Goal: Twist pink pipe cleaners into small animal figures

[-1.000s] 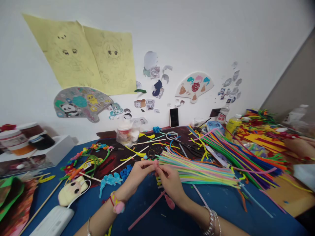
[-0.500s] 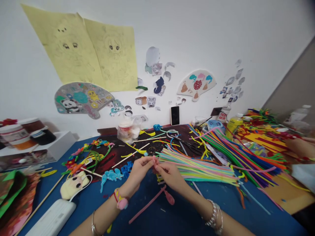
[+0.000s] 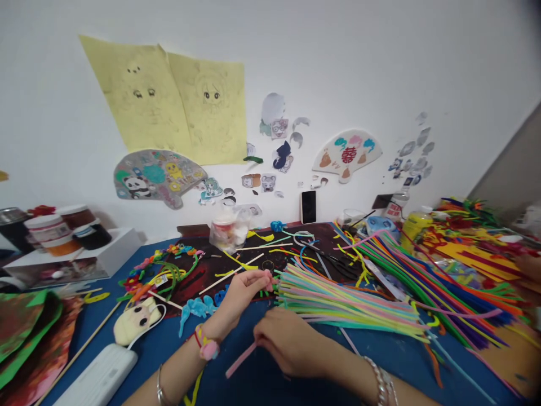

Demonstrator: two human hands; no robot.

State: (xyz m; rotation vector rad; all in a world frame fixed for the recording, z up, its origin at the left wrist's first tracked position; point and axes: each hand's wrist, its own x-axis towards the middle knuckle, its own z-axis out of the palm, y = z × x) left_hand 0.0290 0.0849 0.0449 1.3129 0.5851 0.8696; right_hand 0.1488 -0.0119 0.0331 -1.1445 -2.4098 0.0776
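My left hand (image 3: 245, 290) is closed, pinching a small twisted piece of pink pipe cleaner (image 3: 269, 280) between thumb and fingertips. My right hand (image 3: 291, 341) is lower and nearer me, its fingers closed over the upper end of a straight pink pipe cleaner (image 3: 242, 360). The part of that stem under the hand is hidden. Just beyond my right hand lies a thick bundle of pastel pipe cleaners (image 3: 346, 296). Twisted blue pipe cleaner pieces (image 3: 198, 308) rest to the left of my left hand.
A white power strip (image 3: 95, 378) and a plush-covered item (image 3: 137, 322) lie at the left. Scissors (image 3: 338, 262) are behind the pastel bundle. Brightly coloured pipe cleaners (image 3: 426, 282) spread at the right, near a yellow bottle (image 3: 415, 228). A phone (image 3: 308, 207) leans against the wall.
My right hand has left the pinched pink piece and moved down onto the straight pink pipe cleaner. My left hand keeps the small piece. The view has shifted slightly left and up.
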